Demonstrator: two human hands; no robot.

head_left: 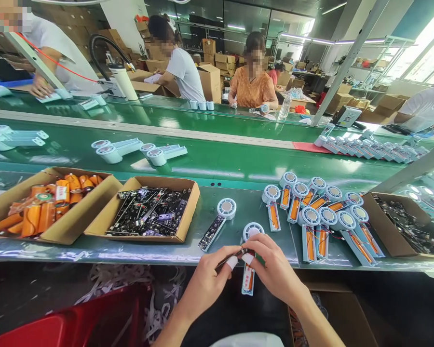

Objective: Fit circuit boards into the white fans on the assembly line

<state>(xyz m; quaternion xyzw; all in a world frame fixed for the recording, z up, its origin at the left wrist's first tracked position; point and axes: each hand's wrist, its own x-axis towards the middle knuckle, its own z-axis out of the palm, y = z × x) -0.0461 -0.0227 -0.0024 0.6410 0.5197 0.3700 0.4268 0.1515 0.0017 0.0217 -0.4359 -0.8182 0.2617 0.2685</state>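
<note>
Bright windows [425, 48] at far right

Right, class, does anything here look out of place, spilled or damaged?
Yes: tangled, ribbon-like white strips lie below the green workbench, beside a glossy red plastic object. They look like stray scraps, unlike the black circuit boards boxed above. Nothing looks clearly damaged.
</note>
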